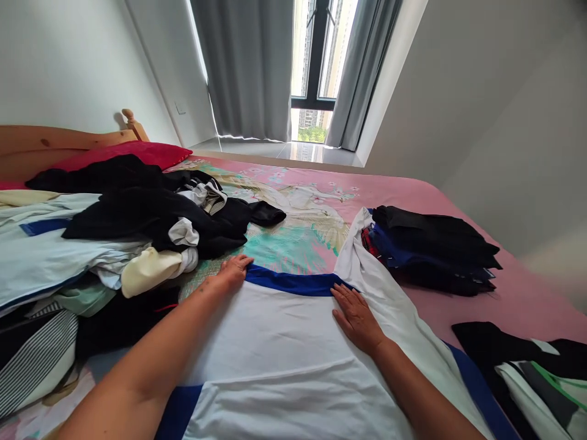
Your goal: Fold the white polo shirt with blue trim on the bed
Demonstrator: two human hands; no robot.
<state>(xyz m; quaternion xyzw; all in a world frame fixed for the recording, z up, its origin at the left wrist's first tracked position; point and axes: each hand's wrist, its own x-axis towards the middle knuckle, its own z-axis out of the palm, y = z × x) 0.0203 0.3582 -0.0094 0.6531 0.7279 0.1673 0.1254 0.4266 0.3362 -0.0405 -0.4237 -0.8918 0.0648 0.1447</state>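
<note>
A white garment [284, 330] with a blue band [288, 280] along its far edge is spread on the bed in front of me. My left hand [233, 272] rests at the band's left end, fingers stretched out towards the right. Near the right end of the band, my right hand [356, 318] lies flat on the white cloth with its fingers extended. A white sleeve-like length of cloth [389, 287] runs along the garment's right side. Lower down, a fold crosses the white cloth, and a blue patch [178, 412] shows beside my left forearm.
Loose clothes [151, 214] are heaped on the left by a red pillow [151, 153]. A folded dark stack [435, 250] sits at the right on the pink bedsheet [398, 189]. More garments [541, 373] lie at the lower right. Grey curtains [250, 67] hang beyond the bed.
</note>
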